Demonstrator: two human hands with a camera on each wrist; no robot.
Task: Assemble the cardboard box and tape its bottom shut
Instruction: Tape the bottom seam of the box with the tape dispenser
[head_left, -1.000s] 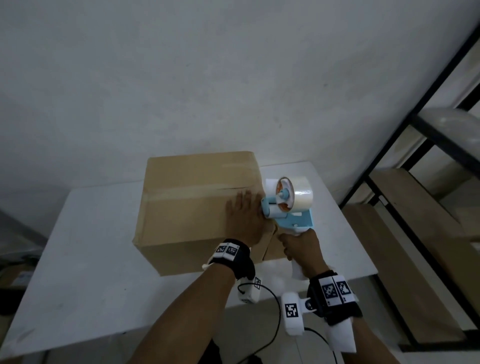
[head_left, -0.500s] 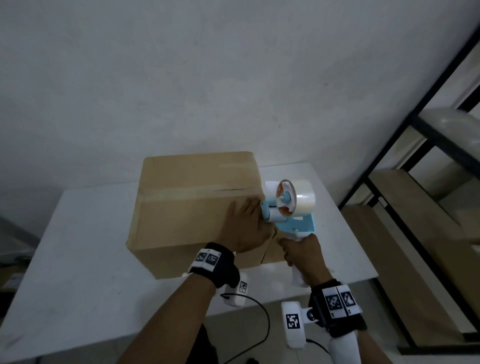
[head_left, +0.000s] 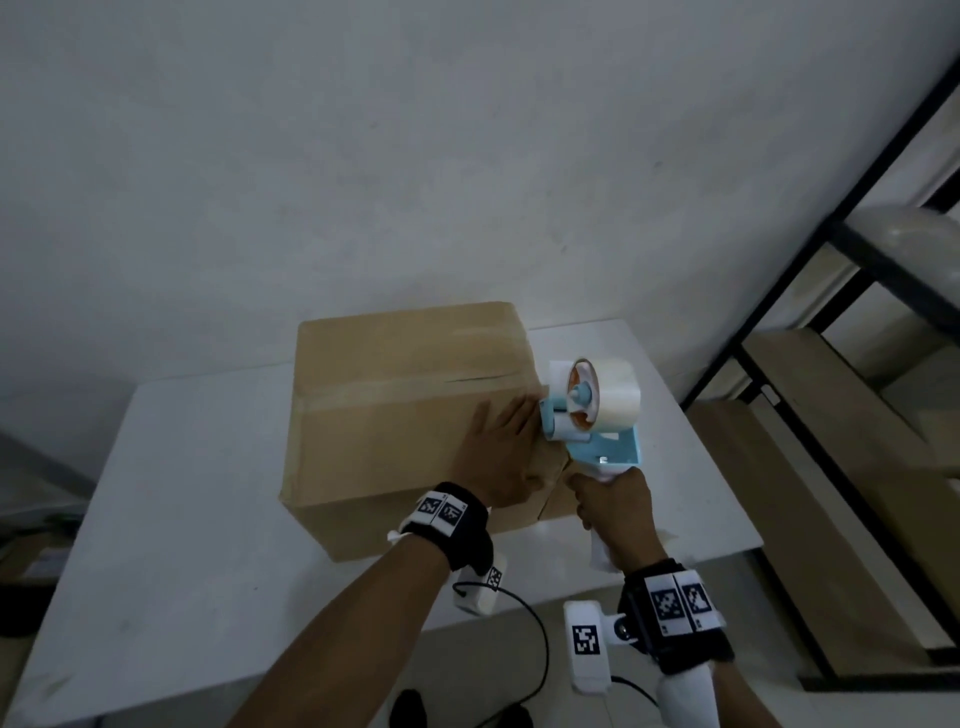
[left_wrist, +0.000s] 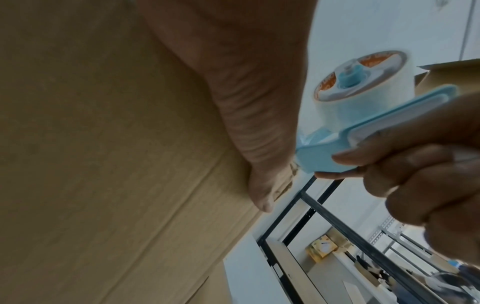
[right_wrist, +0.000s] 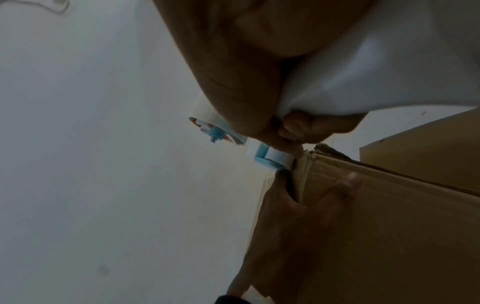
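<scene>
Cardboard box (head_left: 395, 410): brown, sits on the white worktop (head_left: 171, 519) with its flaps folded over the upward face; a pale strip of clear tape runs along the seam across that face, and a short dark gap shows in the seam near the right end. A torn, ragged edge of cardboard shows at the right near corner in the right wrist view.

Left hand (head_left: 506, 454): lies flat on the box top near its right edge, fingers (left_wrist: 259, 197) stretched out straight and pressed against the cardboard, the thumb spread away to the left.

Tape dispenser (head_left: 592, 415): light blue frame with a white handle, carrying a roll of clear tape (head_left: 610, 392) on an orange core. Its front roller is up against the right edge of the box, just beside the left hand's fingertips.

Right hand (head_left: 615, 512): clenched round the dispenser's white handle, below and to the right of the box corner, with the forefinger reaching up onto the blue frame.

Wrists: each wears a black band with square black-and-white markers and a white camera unit; a black cable (head_left: 524, 654) trails down from the left one.

Surroundings: plain grey-white wall (head_left: 415, 156) behind the worktop; a black metal rack with wooden shelves (head_left: 831, 415) stands to the right.
</scene>
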